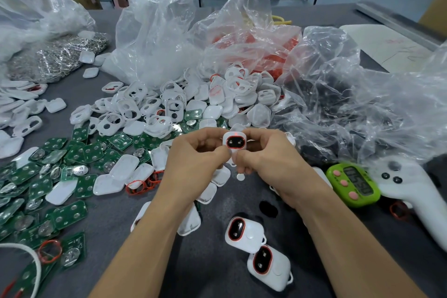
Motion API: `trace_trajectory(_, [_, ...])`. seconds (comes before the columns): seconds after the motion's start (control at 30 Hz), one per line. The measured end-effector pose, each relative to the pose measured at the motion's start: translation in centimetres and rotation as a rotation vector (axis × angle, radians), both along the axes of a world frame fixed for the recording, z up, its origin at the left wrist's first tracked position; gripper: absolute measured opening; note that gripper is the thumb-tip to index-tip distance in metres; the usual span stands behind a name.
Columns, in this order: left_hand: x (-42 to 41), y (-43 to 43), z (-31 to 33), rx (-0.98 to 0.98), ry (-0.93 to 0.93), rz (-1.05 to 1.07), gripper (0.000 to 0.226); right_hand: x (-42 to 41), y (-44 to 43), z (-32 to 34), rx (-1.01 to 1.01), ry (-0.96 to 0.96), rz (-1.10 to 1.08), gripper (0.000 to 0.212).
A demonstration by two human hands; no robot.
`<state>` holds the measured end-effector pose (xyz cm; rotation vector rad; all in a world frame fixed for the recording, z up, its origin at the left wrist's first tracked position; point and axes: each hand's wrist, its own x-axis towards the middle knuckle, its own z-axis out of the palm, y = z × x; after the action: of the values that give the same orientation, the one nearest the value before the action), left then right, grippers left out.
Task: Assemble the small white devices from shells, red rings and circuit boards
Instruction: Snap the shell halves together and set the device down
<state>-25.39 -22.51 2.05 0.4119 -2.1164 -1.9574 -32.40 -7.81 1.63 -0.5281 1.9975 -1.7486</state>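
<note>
Above bare table (pixel 212 261) near shell heap (pixel 169 106): left hand (pixel 193 155), right hand (pixel 273 159), both tight around white device (pixel 234 141).

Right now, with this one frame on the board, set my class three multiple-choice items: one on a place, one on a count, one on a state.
1. Where does the green timer lie?
A. at the far left edge
B. right of both hands, beside the white controller
C. on a stool at the back

2. How many finished devices lie between the forearms?
A. none
B. four
C. two

3. How is the raised device held?
A. both hands pinch it
B. one hand alone grips it
C. it lies loose on an open palm

Answers
1 B: the green timer sits against the white controller, right of the right hand.
2 C: two white units with red-ringed black windows lie there, one behind the other.
3 A: fingers of the left hand and the right hand close on its sides.
</note>
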Motion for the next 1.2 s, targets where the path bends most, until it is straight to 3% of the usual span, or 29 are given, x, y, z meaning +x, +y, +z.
trace_trajectory(0.1, [0.0,0.0,0.0,-0.003,0.015,0.017,0.026,0.1,0.0,0.0,0.002,-0.005,-0.015,0.022])
trace_trajectory(0.27, [-0.2,0.2,-0.2,-0.083,0.104,0.185,0.026,0.1,-0.6,-0.3,-0.005,0.045,-0.219,0.025])
trace_trajectory(0.4, [0.0,0.6,-0.3,-0.145,0.155,0.189,0.033,0.7,-1.0,0.0,-0.019,0.101,-0.062,0.040])
trace_trajectory(0.57, [0.0,0.3,-0.1,-0.184,0.155,0.258,0.031,0.6,-0.8,0.2,-0.069,0.003,0.038,0.050])
trace_trajectory(0.77, [0.2,0.1,0.1,-0.181,0.121,0.184,0.018,0.4,-0.7,-0.1,-0.039,0.024,-0.083,0.022])
trace_trajectory(0.83, [0.2,0.2,0.0,-0.170,0.129,0.238,0.020,0.3,-0.7,0.0,-0.025,0.071,-0.128,0.017])
trace_trajectory(1.0, [0.7,1.2,0.2,-0.401,0.244,0.325,0.024,1.0,-0.5,0.6,0.044,0.300,-0.193,0.015])
trace_trajectory(1.2, [0.5,1.3,0.5,-0.216,0.338,0.300,0.026,2.0,-0.4,1.3,0.016,0.453,-0.276,0.021])
